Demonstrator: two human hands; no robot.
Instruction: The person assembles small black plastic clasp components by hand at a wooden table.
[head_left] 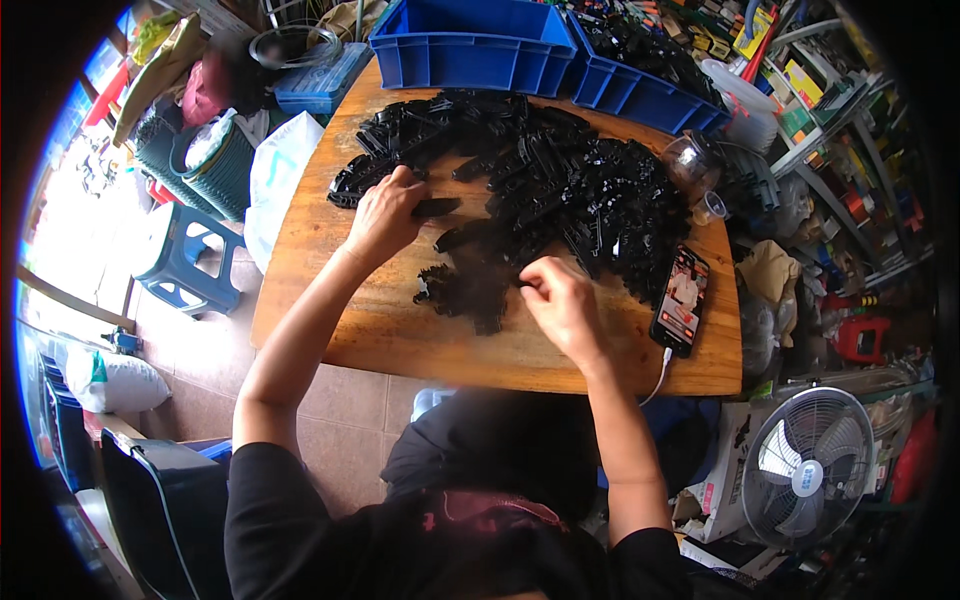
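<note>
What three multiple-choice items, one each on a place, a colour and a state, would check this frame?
1. Where does the phone lie?
A. on the table's right edge
B. in a bin
C. on the stool

2. What colour are the bins at the table's far side?
A. red
B. blue
C. white

3. What does the left hand do?
A. rests flat and empty
B. holds a black part
C. hangs off the table

Answers: 1 A, it lies flat on the wooden table beside the right hand; 2 B, both are blue; 3 B, a long black part juts from its grip.
</note>
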